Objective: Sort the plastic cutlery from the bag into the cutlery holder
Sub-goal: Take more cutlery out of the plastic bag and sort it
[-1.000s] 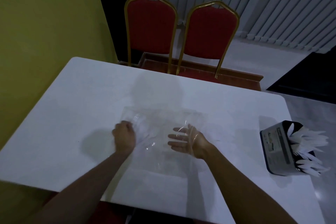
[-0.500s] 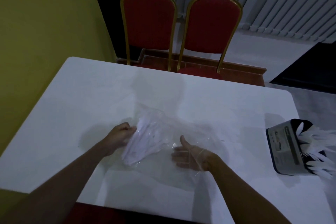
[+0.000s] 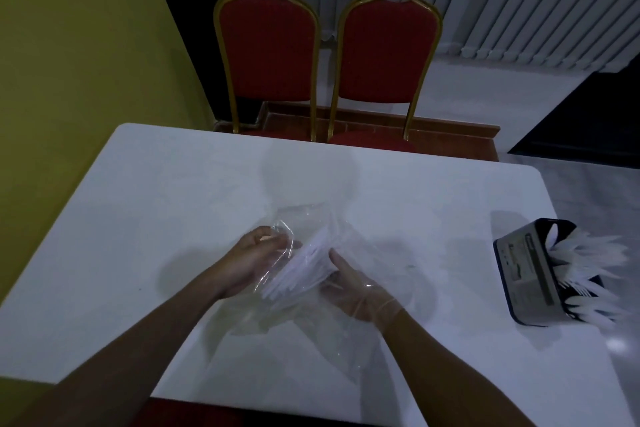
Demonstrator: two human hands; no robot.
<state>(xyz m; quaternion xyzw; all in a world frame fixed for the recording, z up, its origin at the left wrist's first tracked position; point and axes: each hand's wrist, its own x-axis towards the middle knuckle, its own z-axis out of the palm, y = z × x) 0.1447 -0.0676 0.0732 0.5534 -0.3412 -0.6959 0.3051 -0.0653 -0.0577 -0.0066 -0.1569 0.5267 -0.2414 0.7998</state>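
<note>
Nearest the viewer, the lower part of the clear bag [image 3: 304, 329] lies slack on the white table [image 3: 173, 201], between the two forearms.

1. Left hand [image 3: 254, 258]: fingers curled, pinching a fold of the bag film at the bag's far-left side.
2. Right hand [image 3: 351, 286]: wears a thin clear glove and cups the cutlery bundle [image 3: 298, 267] through the film. The thumb lies against the bundle's right side. The fingers curl beneath it and are partly hidden.
3. Cutlery bundle: white pieces, inside the bag, held between the hands just above the table. The long axis runs from near-left to far-right. Which end carries the handles cannot be determined through the film.

Step in hand (judgement): opening the bag and gathering its contents. No piece is outside the film yet.

Next move (judgement): free the bag mouth with the left hand, then draw the pieces out along the bundle's long axis, so that they slide clear instead of snagging the film.

Farther right, near the table's right edge and well apart from the hands, the dark cutlery holder [image 3: 526, 270] sits tilted, mouth facing right. The sorted cutlery [image 3: 588, 270] fans out of it to the right.

Beyond the far table edge stand two red chairs [image 3: 266, 48].
</note>
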